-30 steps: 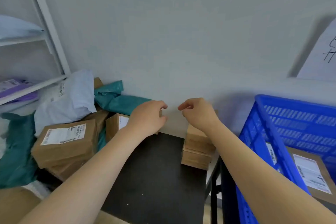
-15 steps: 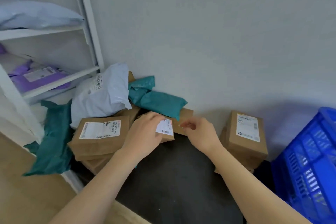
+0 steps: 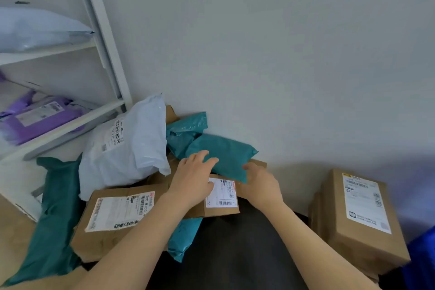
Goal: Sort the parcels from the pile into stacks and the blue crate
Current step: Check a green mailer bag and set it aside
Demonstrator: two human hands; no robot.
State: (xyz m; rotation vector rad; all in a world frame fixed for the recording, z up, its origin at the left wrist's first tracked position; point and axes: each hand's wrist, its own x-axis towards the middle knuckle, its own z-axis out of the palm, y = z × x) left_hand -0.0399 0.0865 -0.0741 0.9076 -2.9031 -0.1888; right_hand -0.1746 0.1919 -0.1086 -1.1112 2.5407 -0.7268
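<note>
Left hand (image 3: 193, 181) and right hand (image 3: 261, 183) now forward from the small box (image 3: 221, 198) onto the teal mailer (image 3: 223, 150).

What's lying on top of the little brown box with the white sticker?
A teal bag lies over the box's far edge, and the left hand rests on top. The part beneath them is hidden.

Open: bare dark worktop (image 3: 235, 254) on the near side of both grips.
Right of right grip (image 3: 261, 183): clear gap, then cardboard stack (image 3: 360, 231).
Beyond the grips: teal mailer (image 3: 226, 153), wall (image 3: 282, 54) close behind.
Left of left grip (image 3: 193, 181): white mailer (image 3: 127, 148), labelled box (image 3: 113, 219), shelf frame (image 3: 103, 42).
</note>
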